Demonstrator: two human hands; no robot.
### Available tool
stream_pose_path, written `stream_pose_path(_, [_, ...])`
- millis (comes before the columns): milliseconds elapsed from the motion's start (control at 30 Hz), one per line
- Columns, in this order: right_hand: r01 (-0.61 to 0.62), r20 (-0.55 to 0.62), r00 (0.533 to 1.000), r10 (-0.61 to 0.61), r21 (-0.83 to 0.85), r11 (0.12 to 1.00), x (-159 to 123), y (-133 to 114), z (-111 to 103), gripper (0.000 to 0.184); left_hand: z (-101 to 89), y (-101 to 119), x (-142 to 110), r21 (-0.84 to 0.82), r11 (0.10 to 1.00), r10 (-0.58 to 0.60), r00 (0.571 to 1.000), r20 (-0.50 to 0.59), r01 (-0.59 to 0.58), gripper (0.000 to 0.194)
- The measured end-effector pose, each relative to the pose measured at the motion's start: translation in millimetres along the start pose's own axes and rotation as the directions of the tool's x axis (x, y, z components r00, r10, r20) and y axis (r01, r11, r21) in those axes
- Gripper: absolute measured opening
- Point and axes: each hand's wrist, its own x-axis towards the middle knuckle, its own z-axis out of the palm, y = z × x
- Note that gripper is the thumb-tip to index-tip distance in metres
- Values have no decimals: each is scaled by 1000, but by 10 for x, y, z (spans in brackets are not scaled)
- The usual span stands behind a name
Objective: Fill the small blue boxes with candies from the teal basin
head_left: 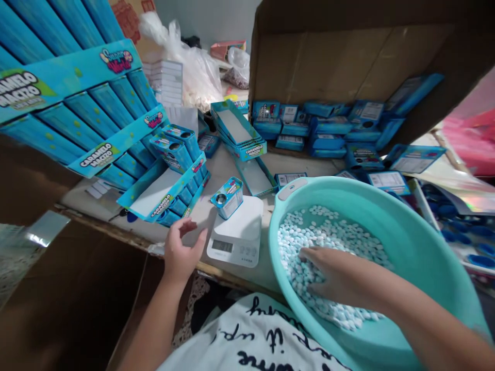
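Note:
My left hand point(184, 251) is at the table's front edge with thumb and fingers apart, holding nothing. Beside it lies a white digital kitchen scale point(251, 226). A small blue candy box point(231, 200) stands upright on the scale's plate, with a dark round hole showing on its top. My right hand point(323, 270) reaches down into small white and pale-blue candies point(344, 237), its thumb and fingers apart and the tips partly hidden among them. These candies lie in a large turquoise tub point(410, 216) on the right.
Display trays point(96, 154) of blue boxes are stacked at left, with a part-filled tray point(154, 193) before them. Empty trays point(235, 123) lie behind the scale. A cardboard carton point(328, 62) holds several blue boxes. Plastic bags point(197, 72) stand at the back.

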Motion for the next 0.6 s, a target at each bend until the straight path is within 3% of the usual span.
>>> stream_pose_path(67, [-12,16,1000,12,18,1000,-25,-46,-82,46,123,174,136,-6,998,71,997,20,-70,81])
stream_pose_path(133, [2,10,1000,-3,60,998,-54,-57,-180,45,267,320,330,40,995,88,989,117,-93,99])
stream_pose_path(167, [20,-11,1000,-20,84,996,-69,-51,-225,45,332,382,434,66,994,70,982,174,-82,95])
stream_pose_path(233, [68,-116,992,-54,122,990,-98,-28,-296,45,420,510,629,73,992,85,965,250,-107,70])
stream_pose_path(300, [123,-314,948,-56,197,973,-117,-25,-342,47,437,694,769,32,953,281,919,277,-301,47])
stream_pose_path(367, [246,-500,866,13,448,859,-121,-68,-382,48,414,953,829,37,818,545,793,272,-574,43])
stream_pose_path(400, [346,-539,839,70,630,696,-117,-105,-406,46,408,1100,829,75,733,638,721,271,-676,46])
stream_pose_path(433, [434,-528,841,118,789,436,-111,-147,-435,42,415,1247,813,124,642,707,646,287,-757,48])
stream_pose_path(467, [468,-481,866,137,876,118,-103,-189,-466,38,441,1384,787,170,555,759,579,296,-815,49])
stream_pose_path(500, [440,-424,897,123,879,-182,-95,-224,-496,37,486,1504,754,205,477,800,519,303,-855,49])
stream_pose_path(533, [379,-373,923,99,831,-407,-87,-250,-522,37,546,1602,722,224,410,830,464,311,-884,48])
stream_pose_path(567, [322,-329,940,90,772,-548,-79,-264,-540,39,618,1676,693,231,361,854,420,306,-903,48])
stream_pose_path(600, [293,-292,950,107,725,-624,-71,-267,-550,39,692,1730,673,234,334,873,393,289,-913,48])
